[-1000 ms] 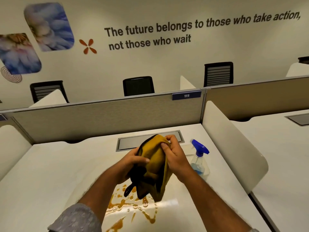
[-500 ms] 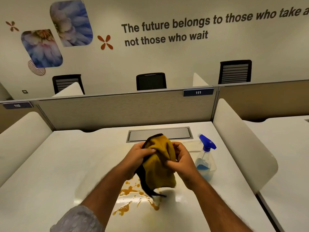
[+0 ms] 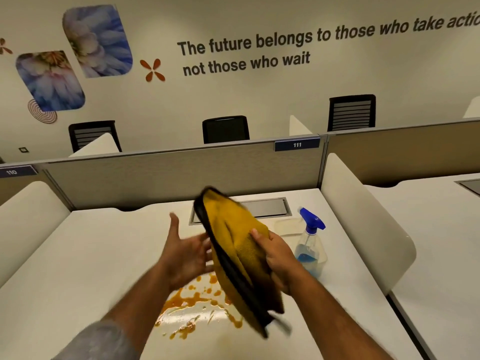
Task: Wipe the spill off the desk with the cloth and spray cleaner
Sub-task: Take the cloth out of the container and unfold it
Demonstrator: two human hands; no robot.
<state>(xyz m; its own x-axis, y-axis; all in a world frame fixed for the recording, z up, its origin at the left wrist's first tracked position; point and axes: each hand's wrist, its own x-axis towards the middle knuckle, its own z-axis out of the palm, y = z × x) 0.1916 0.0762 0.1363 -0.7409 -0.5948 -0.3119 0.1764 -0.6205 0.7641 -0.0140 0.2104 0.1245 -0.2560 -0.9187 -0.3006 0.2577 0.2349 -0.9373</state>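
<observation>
A yellow cloth (image 3: 233, 245) with a black edge hangs spread out in the air above the white desk (image 3: 91, 255). My right hand (image 3: 278, 253) grips its right side. Beside the cloth's left edge is my left hand (image 3: 187, 253), fingers spread; whether it touches the cloth is unclear. An orange-brown spill (image 3: 192, 300) lies splattered on the desk below the hands, partly hidden by the cloth. The spray bottle (image 3: 310, 242), clear with blue liquid and a blue trigger head, stands upright just right of my right hand.
A grey cable hatch (image 3: 265, 207) is set into the desk's far side. A beige partition (image 3: 168, 178) runs along the back. White rounded dividers (image 3: 363, 219) flank the desk on both sides. Black chairs stand beyond the partition.
The bunched cloth has been shaken out and now hangs spread. My left hand has let go and opened, while my right hand keeps its grip.
</observation>
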